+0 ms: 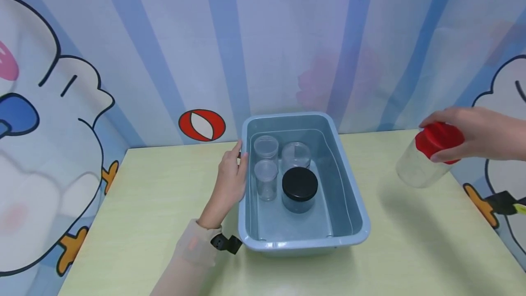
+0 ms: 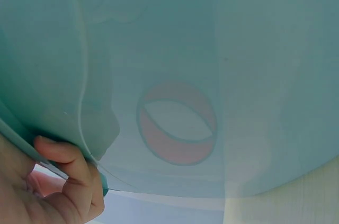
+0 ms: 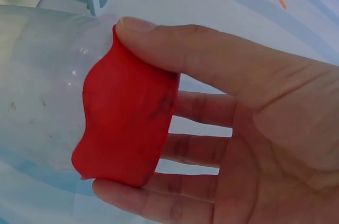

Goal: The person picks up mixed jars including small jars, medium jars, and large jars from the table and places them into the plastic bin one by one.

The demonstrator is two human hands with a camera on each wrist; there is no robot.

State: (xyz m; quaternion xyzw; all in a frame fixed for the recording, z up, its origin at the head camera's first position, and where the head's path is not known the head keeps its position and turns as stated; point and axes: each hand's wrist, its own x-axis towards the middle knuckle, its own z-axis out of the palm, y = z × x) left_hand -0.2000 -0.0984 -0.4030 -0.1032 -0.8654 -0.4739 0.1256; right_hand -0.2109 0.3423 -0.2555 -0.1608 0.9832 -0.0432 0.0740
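Observation:
My right hand (image 1: 472, 134) grips a clear jar (image 1: 419, 166) by its wavy-edged red lid (image 1: 439, 141), tilted above the right side of the table. In the right wrist view, thumb and fingers wrap the red lid (image 3: 127, 113). At the left rim of a blue plastic basin (image 1: 355, 195), my left hand (image 1: 230, 172) holds on; in the left wrist view its fingers (image 2: 79, 176) curl over the rim. Inside the basin stand a black-lidded jar (image 1: 300, 184) and several clear-lidded containers, among them a small one (image 1: 265, 172) and a wider one (image 1: 297, 153).
A pale wood-grain table (image 1: 164, 204) carries the basin. Behind it hangs a blue striped backdrop (image 1: 279, 58) with cartoon figures and a red-and-white oval (image 1: 202, 125). A dark wrist camera (image 1: 226, 243) sits on my left wrist, close to the basin's near left corner.

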